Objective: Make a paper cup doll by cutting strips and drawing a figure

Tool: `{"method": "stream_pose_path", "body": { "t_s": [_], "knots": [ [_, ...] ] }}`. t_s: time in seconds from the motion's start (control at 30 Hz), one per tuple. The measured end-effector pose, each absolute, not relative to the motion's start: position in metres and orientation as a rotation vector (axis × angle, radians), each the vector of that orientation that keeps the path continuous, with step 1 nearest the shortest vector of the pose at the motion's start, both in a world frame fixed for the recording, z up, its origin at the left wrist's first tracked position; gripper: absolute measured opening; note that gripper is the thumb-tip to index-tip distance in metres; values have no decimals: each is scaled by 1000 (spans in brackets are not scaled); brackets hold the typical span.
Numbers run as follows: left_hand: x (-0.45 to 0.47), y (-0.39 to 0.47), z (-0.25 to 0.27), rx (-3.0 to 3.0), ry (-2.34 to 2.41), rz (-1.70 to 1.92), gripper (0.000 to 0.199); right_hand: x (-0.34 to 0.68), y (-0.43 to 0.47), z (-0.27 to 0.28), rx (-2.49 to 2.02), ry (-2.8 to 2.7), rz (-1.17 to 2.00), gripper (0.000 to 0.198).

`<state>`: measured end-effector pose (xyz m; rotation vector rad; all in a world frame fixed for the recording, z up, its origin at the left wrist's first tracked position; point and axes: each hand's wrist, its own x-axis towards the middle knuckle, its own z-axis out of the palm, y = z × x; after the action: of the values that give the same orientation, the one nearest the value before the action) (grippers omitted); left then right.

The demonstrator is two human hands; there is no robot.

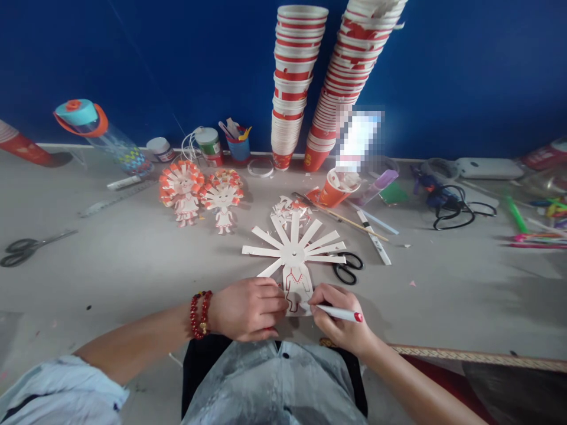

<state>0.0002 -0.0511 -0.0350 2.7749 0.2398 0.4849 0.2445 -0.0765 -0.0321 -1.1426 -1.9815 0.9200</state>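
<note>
Head view showed us the paper doll (pixel 296 265) near six o'clock. Our left hand (pixel 250 308) lay at its eight o'clock edge, fingers loosely spread; our right hand (pixel 344 333), at four o'clock, pinched a marker (pixel 336 312). We judged the paper light, bendable, easily creased: best held by the body (pixel 297 283), not the strips (pixel 266 252).

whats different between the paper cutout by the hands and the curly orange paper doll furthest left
The paper cutout has straight white strips spread like rays, while the paper doll has orange curls. The cutout's body is outlined with plain paper around it; the doll's is cut to shape. The cutout lies between the left hand and right hand, while the doll is apart from both. Both have red lines drawn on white paper.
</note>
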Motion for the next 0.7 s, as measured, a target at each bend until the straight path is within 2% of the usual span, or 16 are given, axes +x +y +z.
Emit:
{"method": "stream_pose_path", "body": {
  "t_s": [0.53,0.7],
  "knots": [
    [0,-53,-36,2791,282,484,29,251,-79,-37,-1155,-1887,932,11],
    [2,-54,-36,2807,331,490,30,251,-80,-40,-1148,-1936,824,22]
  ]
}}
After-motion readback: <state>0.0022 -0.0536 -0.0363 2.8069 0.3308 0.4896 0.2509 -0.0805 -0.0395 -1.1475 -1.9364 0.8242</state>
